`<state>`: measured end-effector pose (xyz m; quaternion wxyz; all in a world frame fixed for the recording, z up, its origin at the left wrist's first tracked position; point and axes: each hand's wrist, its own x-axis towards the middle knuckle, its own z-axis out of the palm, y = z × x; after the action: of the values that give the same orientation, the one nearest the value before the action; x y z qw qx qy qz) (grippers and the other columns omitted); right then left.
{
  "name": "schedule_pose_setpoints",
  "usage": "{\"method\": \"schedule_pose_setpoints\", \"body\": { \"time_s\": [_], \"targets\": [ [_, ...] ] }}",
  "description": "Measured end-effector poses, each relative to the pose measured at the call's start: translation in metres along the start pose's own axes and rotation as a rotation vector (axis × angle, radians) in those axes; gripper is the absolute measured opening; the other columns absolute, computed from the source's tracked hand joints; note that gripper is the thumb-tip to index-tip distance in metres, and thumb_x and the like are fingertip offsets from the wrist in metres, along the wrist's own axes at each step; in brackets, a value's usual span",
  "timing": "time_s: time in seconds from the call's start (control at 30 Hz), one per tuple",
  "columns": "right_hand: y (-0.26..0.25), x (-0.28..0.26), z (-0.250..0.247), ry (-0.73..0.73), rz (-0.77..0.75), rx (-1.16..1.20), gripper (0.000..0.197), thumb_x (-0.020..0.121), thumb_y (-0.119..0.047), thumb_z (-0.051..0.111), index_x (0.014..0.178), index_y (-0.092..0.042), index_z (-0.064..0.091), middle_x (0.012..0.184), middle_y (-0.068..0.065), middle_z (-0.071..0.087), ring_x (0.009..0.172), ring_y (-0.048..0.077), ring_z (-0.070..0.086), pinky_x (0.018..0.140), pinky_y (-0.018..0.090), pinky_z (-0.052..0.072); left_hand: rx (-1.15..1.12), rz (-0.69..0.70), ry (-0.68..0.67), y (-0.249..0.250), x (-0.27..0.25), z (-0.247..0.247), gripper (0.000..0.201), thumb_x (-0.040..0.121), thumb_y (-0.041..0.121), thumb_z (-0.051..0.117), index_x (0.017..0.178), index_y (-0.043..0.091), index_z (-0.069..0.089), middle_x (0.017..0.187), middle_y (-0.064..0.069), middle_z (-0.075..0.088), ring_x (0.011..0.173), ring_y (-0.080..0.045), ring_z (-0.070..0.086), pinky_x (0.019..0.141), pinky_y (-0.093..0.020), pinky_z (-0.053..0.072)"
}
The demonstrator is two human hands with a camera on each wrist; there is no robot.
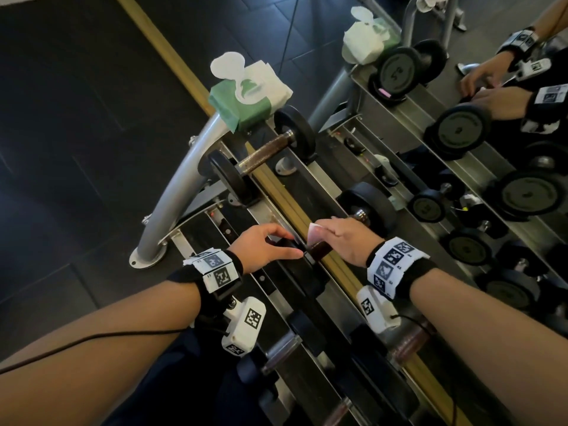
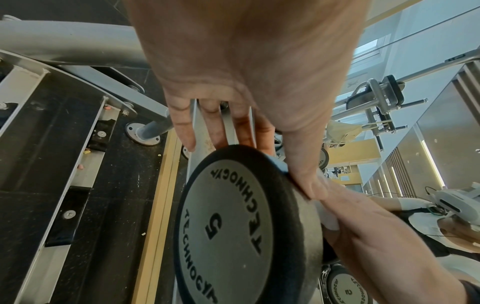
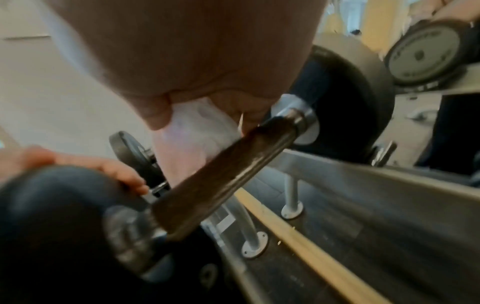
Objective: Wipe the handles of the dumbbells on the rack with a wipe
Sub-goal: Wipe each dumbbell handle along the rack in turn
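The grey steel dumbbell rack (image 1: 181, 179) stood bolted to the dark floor (image 1: 61, 133) against a mirror. On its trays lay black dumbbells (image 1: 261, 155) with brown handles; a green wipes pack (image 1: 246, 103) sat on its end.

Dark rubber floor tiles (image 1: 76, 124) are covering the ground; a yellow strip (image 1: 172, 59) is running along the base of a wall mirror (image 1: 461, 179), which is reflecting the gym; daylight is coming through a high window (image 2: 369, 47); pale walls are catching it.
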<state>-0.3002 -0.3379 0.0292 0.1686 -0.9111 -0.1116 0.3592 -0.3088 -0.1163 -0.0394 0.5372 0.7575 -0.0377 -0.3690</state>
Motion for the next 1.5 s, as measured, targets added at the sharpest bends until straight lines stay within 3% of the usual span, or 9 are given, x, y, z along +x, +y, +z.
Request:
{"method": "schedule_pose_setpoints", "body": {
  "time_s": [0.1, 0.27, 0.5, 0.63, 0.77, 1.0, 1.2, 1.33, 1.5],
  "targets": [
    [-0.005, 0.000, -0.003, 0.047, -0.001, 0.120, 0.029, 0.105, -0.038, 0.034, 0.106, -0.026, 0.061, 0.096, -0.004, 0.066, 0.094, 0.012, 0.063, 0.093, 0.038, 0.050, 0.007, -0.004, -0.001, -0.001, 0.001, -0.001, 0.029, 0.071, 0.055, 0.079, 0.095, 0.052, 0.062, 0.111, 0.020, 0.058, 0.103, -0.004, 0.055, 0.090, -0.031, 0.045],
    [-0.002, 0.002, -0.021, 0.059, -0.077, -0.384, 0.033, 0.093, -0.006, 0.060, 0.123, -0.020, 0.055, 0.117, -0.003, 0.056, 0.108, 0.012, 0.057, 0.101, 0.033, 0.048, -0.006, -0.021, -0.007, -0.001, 0.002, -0.001, 0.030, 0.072, 0.053, 0.079, 0.097, 0.051, 0.062, 0.111, 0.017, 0.058, 0.104, -0.005, 0.055, 0.087, -0.029, 0.045],
    [0.001, -0.009, -0.021, 0.061, 0.066, -0.168, 0.029, 0.100, -0.021, 0.045, 0.127, -0.031, 0.052, 0.109, 0.001, 0.058, 0.095, 0.017, 0.061, 0.093, 0.038, 0.052, -0.002, -0.003, -0.013, 0.001, -0.001, -0.001, 0.033, 0.075, 0.050, 0.078, 0.104, 0.046, 0.063, 0.116, 0.017, 0.056, 0.103, -0.006, 0.057, 0.084, -0.027, 0.045],
    [0.000, -0.008, -0.020, 0.024, 0.026, -0.254, 0.029, 0.098, -0.028, 0.054, 0.127, -0.032, 0.059, 0.118, -0.004, 0.058, 0.109, 0.013, 0.057, 0.101, 0.037, 0.047, 0.003, 0.002, -0.018, 0.003, -0.003, 0.000, 0.032, 0.077, 0.048, 0.077, 0.106, 0.045, 0.062, 0.115, 0.016, 0.056, 0.101, -0.006, 0.059, 0.080, -0.024, 0.045],
    [-0.002, -0.006, -0.016, -0.003, 0.037, -0.463, 0.031, 0.095, -0.017, 0.060, 0.124, -0.023, 0.057, 0.124, 0.002, 0.056, 0.113, 0.017, 0.060, 0.102, 0.039, 0.050, -0.014, -0.003, -0.023, 0.002, -0.003, -0.001, 0.034, 0.076, 0.048, 0.077, 0.106, 0.044, 0.063, 0.117, 0.010, 0.059, 0.105, -0.011, 0.060, 0.091, -0.032, 0.049],
    [-0.014, -0.008, 0.001, -0.070, 0.003, -0.269, 0.042, 0.094, -0.008, 0.055, 0.128, -0.032, 0.050, 0.130, -0.004, 0.058, 0.136, 0.022, 0.044, 0.114, 0.048, 0.036, -0.019, 0.004, -0.019, 0.002, -0.004, 0.000, 0.037, 0.076, 0.048, 0.077, 0.109, 0.041, 0.063, 0.117, 0.009, 0.061, 0.103, -0.010, 0.062, 0.092, -0.034, 0.051],
    [-0.011, -0.018, -0.018, 0.100, 0.162, -0.311, 0.033, 0.091, -0.014, 0.061, 0.119, -0.026, 0.050, 0.113, -0.001, 0.056, 0.099, 0.017, 0.063, 0.094, 0.040, 0.053, -0.030, 0.003, -0.021, -0.001, -0.005, 0.000, 0.039, 0.076, 0.047, 0.077, 0.112, 0.039, 0.063, 0.116, 0.009, 0.063, 0.104, -0.011, 0.064, 0.098, -0.042, 0.050],
    [-0.035, -0.022, 0.004, -0.059, 0.163, -0.177, 0.043, 0.096, -0.009, 0.054, 0.134, -0.029, 0.045, 0.122, 0.006, 0.059, 0.112, 0.025, 0.062, 0.099, 0.044, 0.051, -0.045, 0.001, -0.007, -0.001, -0.004, 0.002, 0.042, 0.075, 0.045, 0.079, 0.114, 0.039, 0.062, 0.119, 0.011, 0.061, 0.109, -0.011, 0.062, 0.099, -0.040, 0.050],
    [-0.029, -0.026, -0.010, -0.026, 0.153, -0.233, 0.046, 0.094, -0.009, 0.057, 0.134, -0.028, 0.045, 0.110, -0.001, 0.059, 0.102, 0.020, 0.063, 0.096, 0.041, 0.053, -0.077, -0.006, 0.030, 0.002, -0.005, 0.002, 0.062, 0.072, 0.042, 0.082, 0.127, 0.041, 0.050, 0.119, 0.019, 0.057, 0.110, -0.004, 0.055, 0.091, -0.027, 0.045]
  ]
}}
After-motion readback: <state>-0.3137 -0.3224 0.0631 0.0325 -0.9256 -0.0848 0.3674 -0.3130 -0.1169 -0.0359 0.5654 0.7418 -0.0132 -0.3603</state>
